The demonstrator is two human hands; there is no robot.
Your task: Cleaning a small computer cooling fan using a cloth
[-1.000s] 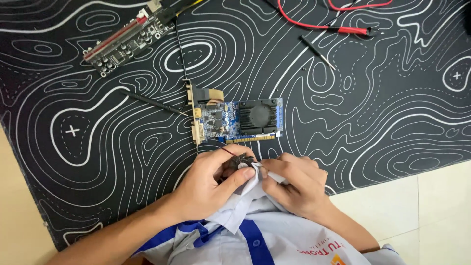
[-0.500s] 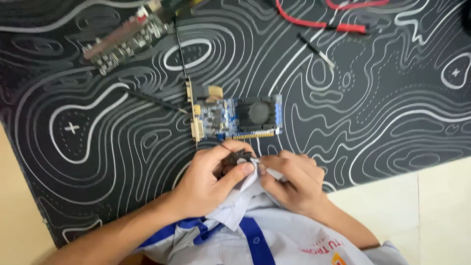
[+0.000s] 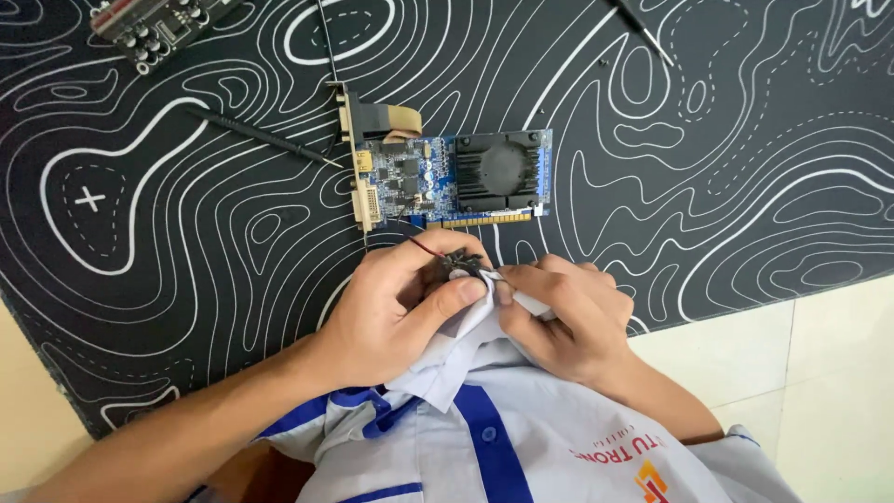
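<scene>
We had both hands pressed close together just above our chest. Our left hand [image 3: 396, 312] was curled around a small dark part [image 3: 458, 265], fingers over its top and the thumb pushing a fold of our pale shirt collar [image 3: 456, 349] up against it. Our right hand [image 3: 563, 317] met the left from the other side, its fingertips pinching the same fold of cloth against the part, so the two hands touched at the thumbs. The part was mostly hidden by our fingers; we could not tell its exact shape. A thin red and black wire [image 3: 424, 247] ran out of it over the left forefinger.

Just beyond our knuckles lay a blue graphics card [image 3: 438, 182] flat on the mat, with a black finned heatsink [image 3: 503, 168] on its right half and a metal bracket [image 3: 358, 154] along its left end. A slim black screwdriver [image 3: 251, 135] lay to the left of the card, its tip pointing towards the bracket. Another circuit board [image 3: 158, 20] sat at the upper left edge, partly out of view. A second thin black tool [image 3: 647, 33] lay at the upper right. Everything rested on a black mat with white contour lines [image 3: 745, 186], and pale tiled floor [image 3: 829, 373] showed at the lower right.
</scene>
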